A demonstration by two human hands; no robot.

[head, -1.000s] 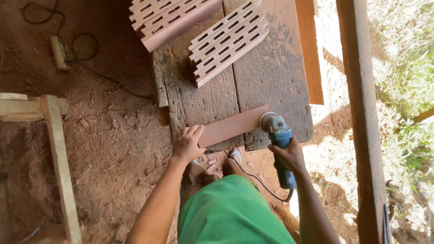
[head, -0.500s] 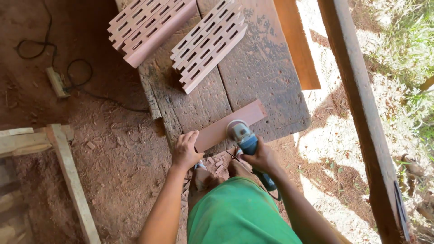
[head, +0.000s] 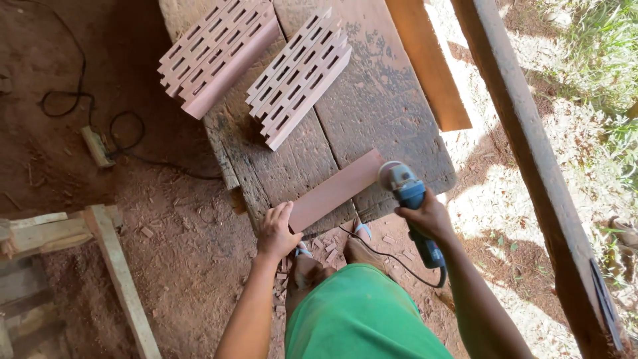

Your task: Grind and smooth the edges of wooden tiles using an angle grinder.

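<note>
My left hand (head: 278,230) presses down on the near end of a flat reddish strip (head: 335,189) that lies slantwise on a worn wooden table (head: 385,106). My right hand (head: 428,217) grips a blue and grey angle grinder (head: 407,190), whose head sits at the far right end of the strip. Its black cord (head: 385,256) trails down past my feet. My green shirt fills the bottom of the view.
Two stacks of slotted reddish clay pieces (head: 219,53) (head: 299,76) rest on the table's far side. An orange plank (head: 428,63) lies along the right. A wooden post (head: 538,166) runs on the right. A power strip (head: 98,146) with cable lies on the dirt; a wooden frame (head: 100,259) stands left.
The view has shifted, so the table sits higher and more central. The grinder has moved from beside the strip onto its right end. My left hand stays on the strip's near end.
</note>
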